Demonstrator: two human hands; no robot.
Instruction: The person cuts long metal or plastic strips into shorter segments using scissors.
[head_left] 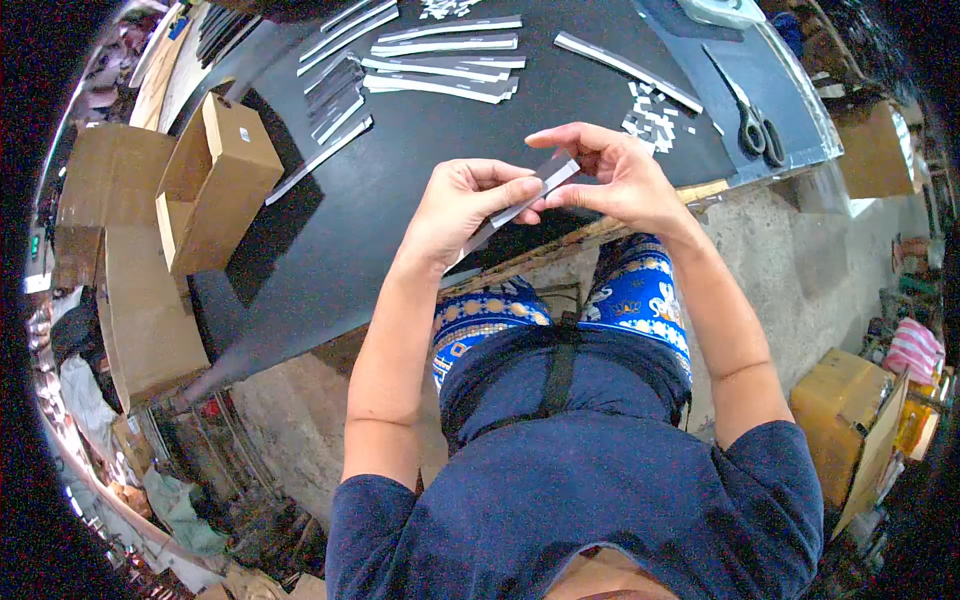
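A flat, narrow strip (562,179), white along one edge and dark or clear along the other, slants up to the right above the table's front edge. My left hand (472,205) pinches it, thumb on top and fingers beneath. At the strip's upper end is my right hand (622,182), its thumb and index finger apart on either side. The right thumb is close to the strip's lower edge; whether it touches cannot be made out. Beyond my hands, several similar strips (440,82) lie in rows. Small white pieces (650,122) are scattered to the right, beside a single long strip (630,72).
Black-handled scissors (752,125) lie at the dark table's (330,250) right side. An open cardboard box (225,175) stands on the left. More white bits (447,8) sit at the far edge, near a clear plastic container (722,10). A carton (840,405) is on the floor at right.
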